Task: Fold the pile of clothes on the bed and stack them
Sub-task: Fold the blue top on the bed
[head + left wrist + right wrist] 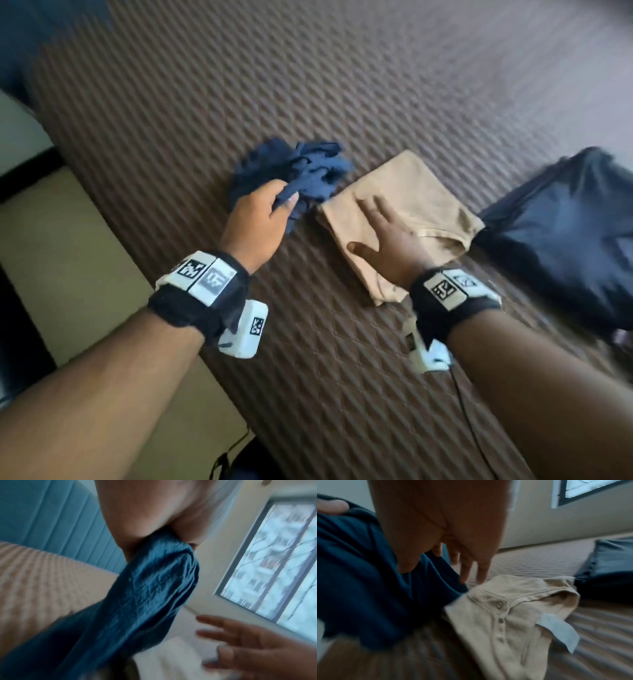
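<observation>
A window point(281, 566) shows beside a teal padded headboard point(51, 520).

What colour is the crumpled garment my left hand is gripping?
Dark navy blue. The crumpled garment, gripped by the left hand, shows best in the head view.

Bedroom in a home, likely an upper-floor flat. Bed point(342, 85) fills most of the head view, covered in a brown quilted spread with a raised diamond pattern. Padded blue headboard point(51, 524) with vertical channels stands at the bed's far end in the left wrist view. Clothes lie loose on the spread: crumpled blue garment point(301, 171), folded beige buttoned top point(421, 202) just right of it, dark folded garment point(565, 233) farther right. Plain pale wall point(547, 524) behind the bed. Dark-framed window point(274, 561) shows a multi-storey building and bare branches outside.
</observation>
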`<state>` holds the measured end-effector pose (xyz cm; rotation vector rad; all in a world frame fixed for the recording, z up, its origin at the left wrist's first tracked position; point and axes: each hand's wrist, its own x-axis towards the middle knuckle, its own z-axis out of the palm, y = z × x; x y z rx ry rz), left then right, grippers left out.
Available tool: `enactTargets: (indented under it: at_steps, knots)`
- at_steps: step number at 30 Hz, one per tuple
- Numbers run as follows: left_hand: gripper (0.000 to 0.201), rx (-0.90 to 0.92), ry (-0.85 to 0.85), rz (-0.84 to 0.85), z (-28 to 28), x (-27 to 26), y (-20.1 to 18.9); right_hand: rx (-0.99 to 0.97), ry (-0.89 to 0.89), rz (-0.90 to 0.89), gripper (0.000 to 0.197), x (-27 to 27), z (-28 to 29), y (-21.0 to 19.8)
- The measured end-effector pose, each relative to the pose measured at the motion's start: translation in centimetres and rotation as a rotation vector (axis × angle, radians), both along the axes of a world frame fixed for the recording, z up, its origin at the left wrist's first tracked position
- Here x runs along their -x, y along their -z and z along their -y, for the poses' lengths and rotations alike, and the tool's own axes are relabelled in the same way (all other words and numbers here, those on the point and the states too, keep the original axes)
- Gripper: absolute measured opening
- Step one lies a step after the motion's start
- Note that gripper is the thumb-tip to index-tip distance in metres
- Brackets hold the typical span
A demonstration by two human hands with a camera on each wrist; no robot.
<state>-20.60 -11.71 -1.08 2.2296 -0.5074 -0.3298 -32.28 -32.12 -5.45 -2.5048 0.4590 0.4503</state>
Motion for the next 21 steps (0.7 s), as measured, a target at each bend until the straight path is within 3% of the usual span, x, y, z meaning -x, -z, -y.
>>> enactTargets:
  at_steps: [3,5,7,10,11,14,16,18,19,21]
  knots:
    - [0.024,0.219,0.099,-0.120,0.3,4.3,-11.7,-0.478,0.225,0.323,0.084,5.3,-3.5,-9.2]
    - [0.023,0.352,0.164,-0.229,0.2,7.8,-18.5,-0.590,0.258,0.446,0.094,8.6,-5.2,-14.9]
    - [0.026,0.495,0.255,-0.315,-0.4,12.2,-24.9,-0.560,0.220,0.559,0.086,12.8,-6.4,-21.1]
    - [0.022,0.548,0.469,-0.380,-1.8,18.5,-32.6,-0.459,0.288,0.707,0.035,20.2,-7.0,-28.7]
    - [0.029,0.534,0.550,-0.372,-2.3,20.2,-34.5,-0.377,0.344,0.766,0.034,23.1,-7.0,-31.0]
    - [0.057,0.447,0.736,-0.270,-3.0,24.4,-38.7,-0.149,0.508,0.892,0.033,31.5,-6.4,-36.6]
    - [0.052,0.367,0.793,-0.109,-2.5,26.9,-40.8,-0.023,0.568,0.900,0.037,36.0,-5.7,-39.1]
    - [0.036,0.263,0.825,0.177,-1.1,29.1,-42.5,0.129,0.565,0.889,0.044,39.9,-5.0,-41.4]
    - [0.035,0.213,0.802,0.303,-0.3,29.8,-43.2,0.187,0.564,0.877,0.048,41.7,-4.7,-42.3]
    - [0.046,0.187,0.761,0.384,1.4,30.6,-44.3,0.237,0.581,0.864,0.051,44.3,-4.2,-43.6]
